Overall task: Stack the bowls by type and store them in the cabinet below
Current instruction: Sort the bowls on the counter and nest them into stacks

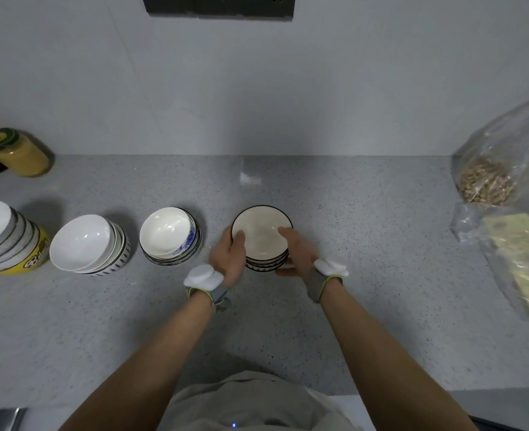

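Speckled grey counter [366, 275] bearing bowl stacks [170, 236]

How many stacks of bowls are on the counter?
4, in a row: yellow-based stack far left, white stack, stack with a blue-patterned bowl, and black-rimmed stack held by both hands.

**Both hands clamped in around the same spot**

Both forearms reach straight out from the bottom of the view and angle in toward each other. The left hand [229, 256] sits with its palm turned inward, thumb up on top and fingers curled round the near side. The right hand [297, 255] mirrors it from the other side, thumb laid over the top, fingers wrapped underneath. Each wrist has a grey strap with a white padded bit on it. Arms are bare up to the elbows.
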`<state>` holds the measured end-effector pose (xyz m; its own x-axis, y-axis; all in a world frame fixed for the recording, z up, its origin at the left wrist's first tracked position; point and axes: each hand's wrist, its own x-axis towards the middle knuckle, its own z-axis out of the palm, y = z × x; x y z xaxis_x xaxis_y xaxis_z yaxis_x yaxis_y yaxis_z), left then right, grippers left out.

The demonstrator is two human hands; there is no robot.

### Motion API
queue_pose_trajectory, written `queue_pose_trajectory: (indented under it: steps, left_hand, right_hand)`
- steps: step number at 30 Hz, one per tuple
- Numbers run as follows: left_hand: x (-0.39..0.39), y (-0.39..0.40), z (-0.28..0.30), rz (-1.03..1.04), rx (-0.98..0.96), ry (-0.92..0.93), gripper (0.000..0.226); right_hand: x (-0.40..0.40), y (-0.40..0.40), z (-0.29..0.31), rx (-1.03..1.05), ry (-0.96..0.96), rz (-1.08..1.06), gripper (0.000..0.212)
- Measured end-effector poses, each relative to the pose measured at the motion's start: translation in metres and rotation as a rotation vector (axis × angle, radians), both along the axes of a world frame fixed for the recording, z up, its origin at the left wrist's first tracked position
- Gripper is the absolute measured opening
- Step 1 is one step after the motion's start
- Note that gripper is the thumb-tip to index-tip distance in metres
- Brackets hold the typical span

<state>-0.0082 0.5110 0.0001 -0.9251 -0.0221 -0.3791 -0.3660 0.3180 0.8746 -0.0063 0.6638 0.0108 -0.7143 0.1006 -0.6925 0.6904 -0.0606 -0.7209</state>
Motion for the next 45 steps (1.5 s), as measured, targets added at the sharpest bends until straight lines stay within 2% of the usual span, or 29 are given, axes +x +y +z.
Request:
queue_pose_trajectory:
  steps: [2, 7, 11, 14, 18, 20, 21, 22, 24, 26, 29, 32, 40, 43, 45]
  left_hand:
    - [-0.003, -0.007, -0.003, 0.073, 0.022, -0.011, 0.045]
    - [-0.014, -0.017, -0.001, 0.269, -0.060, 0.015, 0.037]
    - [-0.019, -0.022, -0.003, 0.239, -0.116, 0.065, 0.042]
    - [-0.020, -0.021, -0.003, 0.244, -0.176, 0.057, 0.037]
    - [-0.020, -0.025, -0.008, 0.165, -0.166, 0.083, 0.041]
    - [-0.021, -0.027, -0.006, 0.133, -0.145, 0.055, 0.041]
    - [-0.021, -0.028, -0.006, 0.129, -0.118, 0.041, 0.039]
    - [-0.021, -0.028, -0.004, 0.140, -0.077, 0.019, 0.039]
    - [-0.020, -0.027, -0.001, 0.213, 0.030, -0.021, 0.046]
    - [-0.019, -0.026, -0.001, 0.280, 0.102, -0.033, 0.051]
    - [-0.015, -0.025, 0.001, 0.393, 0.218, -0.137, 0.059]
    - [-0.010, -0.026, 0.002, 0.388, 0.311, -0.269, 0.069]
    - [0.003, -0.025, -0.004, 0.354, 0.343, -0.305, 0.066]
    - [0.001, -0.025, -0.004, 0.371, 0.380, -0.340, 0.068]
    - [-0.001, -0.025, -0.003, 0.374, 0.402, -0.354, 0.067]
  right_hand:
    - [-0.004, -0.012, 0.000, 0.001, 0.001, 0.030, 0.048]
    - [-0.017, -0.037, 0.000, -0.010, -0.008, 0.055, 0.053]
    - [-0.024, -0.047, 0.003, -0.009, -0.023, 0.035, 0.052]
    - [-0.025, -0.046, 0.002, 0.031, -0.011, 0.058, 0.051]
    - [-0.023, -0.042, -0.001, 0.041, -0.012, 0.094, 0.058]
    - [-0.023, -0.040, -0.004, 0.148, 0.038, 0.118, 0.071]
    - [-0.023, -0.038, -0.004, 0.268, 0.095, 0.152, 0.077]
    - [-0.023, -0.034, -0.006, 0.396, 0.159, 0.191, 0.077]
    - [-0.022, -0.029, -0.004, 0.609, 0.298, 0.211, 0.058]
    - [-0.022, -0.026, -0.001, 0.689, 0.419, 0.203, 0.041]
    - [-0.022, -0.027, 0.005, 0.716, 0.516, 0.248, 0.030]
    - [-0.022, -0.025, 0.004, 0.757, 0.572, 0.268, 0.028]
    - [-0.022, -0.022, 0.006, 0.779, 0.615, 0.279, 0.027]
    - [-0.024, -0.018, 0.005, 0.709, 0.592, 0.262, 0.026]
    - [-0.022, -0.015, 0.004, 0.583, 0.565, 0.183, 0.025]
